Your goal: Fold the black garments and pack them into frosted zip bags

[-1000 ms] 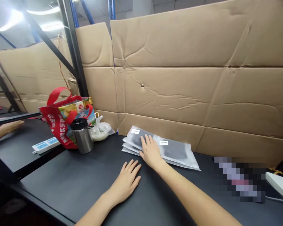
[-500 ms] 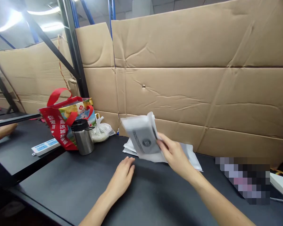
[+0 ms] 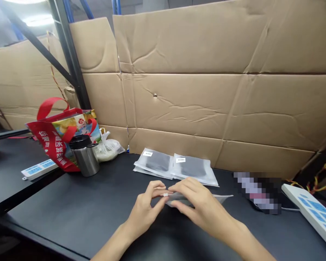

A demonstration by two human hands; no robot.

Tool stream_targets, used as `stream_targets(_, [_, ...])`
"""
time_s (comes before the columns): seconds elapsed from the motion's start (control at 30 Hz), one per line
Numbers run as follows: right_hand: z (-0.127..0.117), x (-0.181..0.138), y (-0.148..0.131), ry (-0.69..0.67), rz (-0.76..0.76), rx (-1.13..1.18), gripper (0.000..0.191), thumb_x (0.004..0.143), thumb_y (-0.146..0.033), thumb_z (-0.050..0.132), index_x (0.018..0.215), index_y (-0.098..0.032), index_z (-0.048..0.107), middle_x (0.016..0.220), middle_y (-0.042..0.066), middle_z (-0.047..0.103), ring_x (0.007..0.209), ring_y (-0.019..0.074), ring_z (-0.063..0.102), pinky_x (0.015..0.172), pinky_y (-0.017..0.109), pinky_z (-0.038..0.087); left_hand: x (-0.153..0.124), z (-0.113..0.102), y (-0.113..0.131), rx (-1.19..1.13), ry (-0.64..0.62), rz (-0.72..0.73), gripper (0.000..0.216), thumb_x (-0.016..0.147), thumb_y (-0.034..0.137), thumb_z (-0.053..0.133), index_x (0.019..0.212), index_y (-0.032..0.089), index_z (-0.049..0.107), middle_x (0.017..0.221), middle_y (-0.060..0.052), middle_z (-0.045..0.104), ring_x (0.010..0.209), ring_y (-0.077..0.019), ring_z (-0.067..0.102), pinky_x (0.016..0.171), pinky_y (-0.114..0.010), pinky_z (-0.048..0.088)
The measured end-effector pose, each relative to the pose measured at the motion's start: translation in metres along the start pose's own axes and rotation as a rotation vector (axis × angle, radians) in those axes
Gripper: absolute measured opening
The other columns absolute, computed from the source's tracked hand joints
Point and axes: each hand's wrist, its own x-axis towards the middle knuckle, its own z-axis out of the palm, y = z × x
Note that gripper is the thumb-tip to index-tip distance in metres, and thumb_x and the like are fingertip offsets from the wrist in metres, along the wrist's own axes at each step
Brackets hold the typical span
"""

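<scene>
A frosted zip bag (image 3: 223,198) is held low over the dark tabletop, seen almost edge-on. My right hand (image 3: 202,203) grips it from above, thumb on the near side, and covers much of it. At the bag's left end my left hand (image 3: 143,208) pinches a small white slider (image 3: 165,194) between thumb and fingers. Just beyond my hands lie two groups of similar frosted bags with dark contents and white labels, a left stack (image 3: 157,163) and a right one (image 3: 194,168), touching side by side.
On the left stand a red carrier bag (image 3: 47,139), a steel flask (image 3: 87,161) with black lid and a knotted plastic bag (image 3: 108,149). Power strips lie at left (image 3: 40,168) and right (image 3: 309,206). A pixelated object (image 3: 258,194) is at right. Cardboard (image 3: 179,101) walls the back.
My right hand has brought the bag down and nearer, turning it edge-on. My left hand has risen from the tabletop to pinch its end. The stacks behind now show, and the view has shifted right.
</scene>
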Motion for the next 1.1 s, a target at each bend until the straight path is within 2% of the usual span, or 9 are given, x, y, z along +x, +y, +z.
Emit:
stream_targets(0.07, [0.008, 0.003, -0.007, 0.005, -0.048, -0.015, 0.015, 0.093, -0.021, 0.051, 0.105, -0.022, 0.059, 0.1, 0.004, 0.065, 0.091, 0.0195, 0.058, 0.082, 0.035, 0.048, -0.002, 0.003, 0.0, -0.002, -0.028, 0.003, 0.022, 0.091, 0.027, 0.054, 0.11, 0.025, 0.043, 0.107, -0.002, 0.071, 0.103, -0.0172, 0.067, 0.089, -0.026, 0.05])
stream_targets(0.2, [0.022, 0.001, -0.007, 0.018, -0.057, -0.146, 0.014, 0.095, -0.018, 0.045, 0.097, -0.02, 0.059, 0.089, 0.004, 0.063, 0.079, 0.0187, 0.055, 0.072, 0.034, 0.046, -0.004, 0.007, -0.003, 0.025, -0.096, 0.032, 0.027, 0.09, 0.022, 0.052, 0.113, 0.027, 0.038, 0.109, -0.002, 0.071, 0.109, -0.0161, 0.064, 0.093, -0.026, 0.047])
stream_targets(0.37, [0.023, -0.008, -0.002, 0.013, -0.01, -0.162, 0.01, 0.095, -0.024, 0.048, 0.097, -0.02, 0.058, 0.089, 0.003, 0.062, 0.08, 0.019, 0.055, 0.072, 0.034, 0.046, -0.003, 0.01, -0.011, 0.068, -0.117, 0.052, 0.024, 0.093, 0.028, 0.05, 0.114, 0.026, 0.041, 0.109, -0.004, 0.071, 0.109, -0.0181, 0.064, 0.094, -0.029, 0.049])
stream_targets(0.47, [0.023, -0.011, -0.001, 0.032, 0.039, -0.093, 0.01, 0.095, -0.022, 0.049, 0.097, -0.021, 0.059, 0.088, 0.002, 0.063, 0.08, 0.0187, 0.056, 0.072, 0.033, 0.046, -0.002, 0.011, -0.014, 0.124, -0.087, 0.117, 0.021, 0.094, 0.031, 0.05, 0.113, 0.026, 0.043, 0.11, -0.004, 0.07, 0.111, -0.0193, 0.063, 0.093, -0.03, 0.051])
stream_targets(0.6, [0.022, -0.013, 0.001, 0.022, 0.064, -0.008, 0.01, 0.093, -0.019, 0.051, 0.098, -0.022, 0.06, 0.09, 0.001, 0.064, 0.082, 0.0186, 0.057, 0.074, 0.032, 0.047, -0.005, 0.014, -0.016, 0.188, -0.051, 0.211, 0.016, 0.094, 0.03, 0.052, 0.108, 0.025, 0.044, 0.104, -0.003, 0.071, 0.104, -0.019, 0.067, 0.086, -0.029, 0.054])
stream_targets(0.7, [0.021, -0.017, 0.003, -0.011, 0.04, -0.007, 0.013, 0.093, -0.016, 0.05, 0.1, -0.022, 0.059, 0.092, 0.001, 0.064, 0.084, 0.0181, 0.057, 0.075, 0.032, 0.046, -0.006, 0.014, -0.015, 0.195, -0.061, 0.228, 0.017, 0.094, 0.027, 0.052, 0.108, 0.025, 0.044, 0.102, -0.003, 0.071, 0.106, -0.0196, 0.066, 0.088, -0.029, 0.054])
stream_targets(0.9, [0.023, -0.023, 0.007, 0.003, -0.009, -0.111, 0.01, 0.095, -0.018, 0.046, 0.097, -0.02, 0.055, 0.091, 0.003, 0.061, 0.082, 0.0179, 0.055, 0.074, 0.032, 0.045, -0.005, 0.009, -0.008, 0.192, -0.203, 0.162, 0.027, 0.094, 0.02, 0.048, 0.119, 0.026, 0.042, 0.114, -0.004, 0.068, 0.115, -0.0191, 0.06, 0.096, -0.031, 0.049])
stream_targets(1.0, [0.027, -0.021, 0.007, 0.005, -0.022, -0.136, 0.007, 0.095, -0.021, 0.047, 0.096, -0.02, 0.055, 0.089, 0.002, 0.061, 0.08, 0.0175, 0.054, 0.072, 0.031, 0.044, -0.005, 0.011, -0.008, 0.209, -0.182, 0.149, 0.025, 0.095, 0.018, 0.044, 0.118, 0.025, 0.042, 0.107, -0.003, 0.07, 0.114, -0.0188, 0.061, 0.096, -0.031, 0.049])
stream_targets(1.1, [0.028, -0.021, 0.007, 0.015, -0.087, -0.189, 0.015, 0.097, -0.017, 0.041, 0.094, -0.02, 0.055, 0.086, 0.002, 0.06, 0.076, 0.0163, 0.053, 0.069, 0.03, 0.041, -0.004, 0.012, -0.011, 0.26, -0.164, 0.212, 0.031, 0.095, 0.017, 0.044, 0.125, 0.024, 0.04, 0.11, -0.004, 0.069, 0.108, -0.0184, 0.065, 0.094, -0.03, 0.051])
